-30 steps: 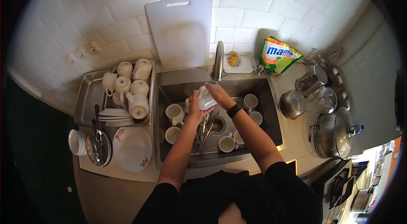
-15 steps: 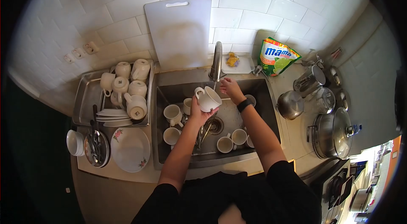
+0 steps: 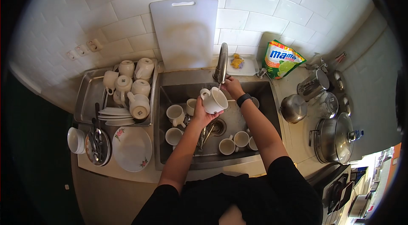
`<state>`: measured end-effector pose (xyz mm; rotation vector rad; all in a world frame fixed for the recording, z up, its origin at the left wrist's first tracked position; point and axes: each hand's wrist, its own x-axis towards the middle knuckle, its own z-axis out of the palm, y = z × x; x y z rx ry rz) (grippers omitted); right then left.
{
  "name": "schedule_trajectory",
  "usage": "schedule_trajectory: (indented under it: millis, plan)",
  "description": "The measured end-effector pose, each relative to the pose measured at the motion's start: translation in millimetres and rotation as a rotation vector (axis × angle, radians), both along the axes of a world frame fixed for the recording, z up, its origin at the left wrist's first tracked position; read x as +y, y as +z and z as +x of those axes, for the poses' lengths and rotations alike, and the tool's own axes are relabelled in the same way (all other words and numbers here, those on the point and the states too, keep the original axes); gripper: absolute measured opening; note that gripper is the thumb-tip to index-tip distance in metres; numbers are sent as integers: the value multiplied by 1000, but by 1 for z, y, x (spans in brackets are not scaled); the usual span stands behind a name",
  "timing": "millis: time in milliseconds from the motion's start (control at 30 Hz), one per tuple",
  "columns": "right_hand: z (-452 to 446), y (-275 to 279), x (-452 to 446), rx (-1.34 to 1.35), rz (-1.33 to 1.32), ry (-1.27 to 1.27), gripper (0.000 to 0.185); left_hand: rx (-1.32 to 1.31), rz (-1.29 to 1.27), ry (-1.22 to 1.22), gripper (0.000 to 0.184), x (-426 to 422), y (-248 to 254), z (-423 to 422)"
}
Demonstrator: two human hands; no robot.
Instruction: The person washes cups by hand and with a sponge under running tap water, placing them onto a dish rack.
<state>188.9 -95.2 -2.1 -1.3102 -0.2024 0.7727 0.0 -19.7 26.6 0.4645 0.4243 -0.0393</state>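
A: What takes up the most room?
B: The pale, smooth bench (image 3: pixel 294 140), with a deep grey metal sink (image 3: pixel 176 93) let into it.

A: What stands at its back edge?
B: A tap (image 3: pixel 222 57), a shiny metal tube bent over in a hook.

A: And the things below?
B: Several other mugs (image 3: pixel 173 112), white and round, sit on the sink floor. One white mug (image 3: pixel 215 101) is held above them, just in front of the tap. It is smooth-walled and tilted, its mouth leaning up and to the right.

A: Which hand is nearer to it?
B: The left hand (image 3: pixel 203 114), cupped around it from below. The right hand (image 3: pixel 231 87) is beyond the mug and slightly right, beside the tap's lower end; its fingers look bent, but whether they pinch anything, one cannot tell.

A: The smallest part?
B: The mug's looped handle (image 3: pixel 204 93), on its left side.
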Motion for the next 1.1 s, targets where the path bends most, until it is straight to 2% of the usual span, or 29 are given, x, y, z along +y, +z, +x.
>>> schedule_trajectory:
  millis: [233,333,367,433,467,567,600,667,700,767,800,867,900,933,1000,1100]
  plan:
    - [1,-2,-1,-96,-109,34,32,41,-5,18,63,-1,7,-2]
    - [-10,-4,-4,-518,-497,-151,33,18,18,16,64,2,7,-4]
    - [-16,-5,-9,-632,-491,-169,33,15,9,9,65,4,5,-4]
    - [-62,52,-21,-860,-477,-205,34,20,-9,29,64,5,1,-3]
    - [-77,63,-24,-880,-420,-155,29,30,-18,56,63,4,-1,-1]
    - [-100,89,-27,-550,-354,471,30,38,16,-3,61,6,-14,0]
    - [-104,86,-26,-654,-293,482,30,39,38,-47,60,6,-12,-2]
    - [-109,81,-22,-866,-167,497,31,105,20,40,57,0,-6,-4]
    - [-107,74,-23,-739,-154,462,31,134,13,87,55,-2,-1,-4]
    - [-98,50,-23,-490,-125,398,32,-36,297,273,50,-6,-22,3]
    - [-97,45,-23,-302,-39,280,32,-120,435,370,51,-11,-16,3]
    - [-96,33,-27,79,126,47,31,-163,1153,406,56,-20,-5,-1]
    - [-98,33,-29,115,113,6,31,-177,1513,412,60,-23,9,-4]
    - [-99,36,-31,149,101,-38,31,-106,1563,326,71,-24,17,-6]
    - [-104,46,-36,178,89,-68,32,-122,1592,359,63,-25,23,-7]
    - [-115,60,-46,273,245,-6,27,-106,1559,415,46,-28,23,3]
